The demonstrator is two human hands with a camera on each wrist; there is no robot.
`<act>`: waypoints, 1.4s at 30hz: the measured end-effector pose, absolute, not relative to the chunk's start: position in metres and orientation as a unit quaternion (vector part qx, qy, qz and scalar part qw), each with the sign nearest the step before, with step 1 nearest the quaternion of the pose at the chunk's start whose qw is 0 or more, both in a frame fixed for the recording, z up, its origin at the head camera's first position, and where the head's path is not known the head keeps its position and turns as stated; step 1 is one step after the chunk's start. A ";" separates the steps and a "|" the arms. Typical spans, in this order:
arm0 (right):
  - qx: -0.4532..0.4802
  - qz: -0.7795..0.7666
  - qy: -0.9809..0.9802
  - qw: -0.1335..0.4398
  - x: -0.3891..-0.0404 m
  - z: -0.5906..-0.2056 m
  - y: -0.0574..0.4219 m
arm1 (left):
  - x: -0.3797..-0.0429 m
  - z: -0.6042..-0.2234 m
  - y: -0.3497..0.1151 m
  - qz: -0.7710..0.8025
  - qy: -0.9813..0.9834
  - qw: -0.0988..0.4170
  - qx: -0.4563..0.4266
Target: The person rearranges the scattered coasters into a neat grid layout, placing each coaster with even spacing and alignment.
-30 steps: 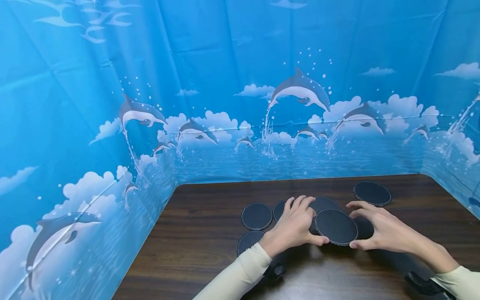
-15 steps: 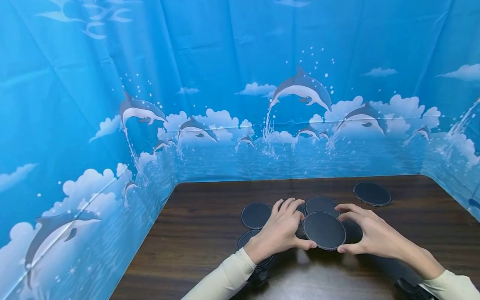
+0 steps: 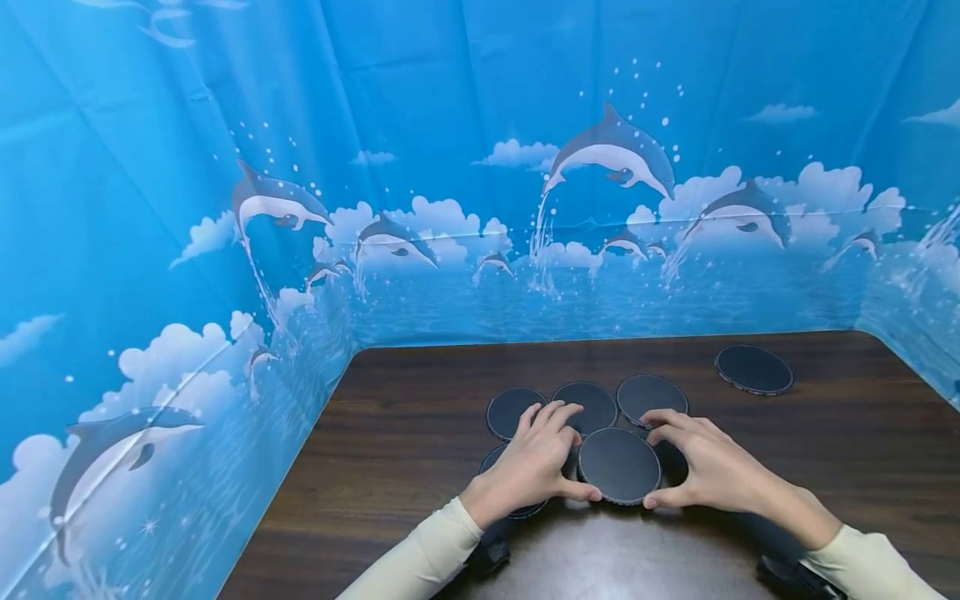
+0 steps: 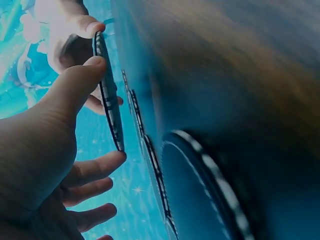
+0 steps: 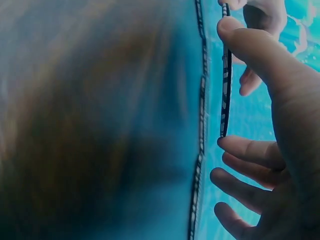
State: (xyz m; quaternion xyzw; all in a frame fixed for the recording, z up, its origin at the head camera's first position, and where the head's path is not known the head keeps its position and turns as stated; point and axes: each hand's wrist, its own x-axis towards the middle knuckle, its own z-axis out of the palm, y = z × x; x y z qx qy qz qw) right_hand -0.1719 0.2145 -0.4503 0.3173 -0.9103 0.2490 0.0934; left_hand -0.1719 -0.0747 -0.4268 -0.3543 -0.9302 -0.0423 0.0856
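Note:
Between my two hands is a round black coaster (image 3: 620, 467) with a stitched edge. My left hand (image 3: 528, 462) pinches its left rim between thumb and forefinger. On the opposite rim, my right hand (image 3: 708, 462) grips it the same way. In the left wrist view the held coaster (image 4: 110, 95) appears edge-on, with a gap between it and the coasters lying on the table. Just behind it lie a middle coaster (image 3: 588, 404) and a right coaster (image 3: 651, 398). A left coaster (image 3: 512, 412) lies beside them, and a front-left coaster (image 3: 491, 458) is partly hidden by my left hand.
One more coaster (image 3: 753, 369) lies apart at the back right of the dark wooden table (image 3: 420, 433). A blue dolphin-print curtain (image 3: 450, 167) surrounds the table's back and sides. Dark wrist devices show under both sleeves.
Both hands have carried the held coaster leftward, away from the right side of the row. The middle and right coasters behind it have come more into view. The head view has shifted slightly.

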 end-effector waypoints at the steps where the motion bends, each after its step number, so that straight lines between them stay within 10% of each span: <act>1: 0.316 0.247 -0.912 0.090 -0.172 -0.451 0.212 | -0.172 -0.427 -0.076 -0.039 -0.930 0.083 -0.355; 42: 0.345 0.181 -0.917 0.088 -0.168 -0.458 0.178 | -0.177 -0.425 -0.092 0.050 -0.938 0.011 -0.343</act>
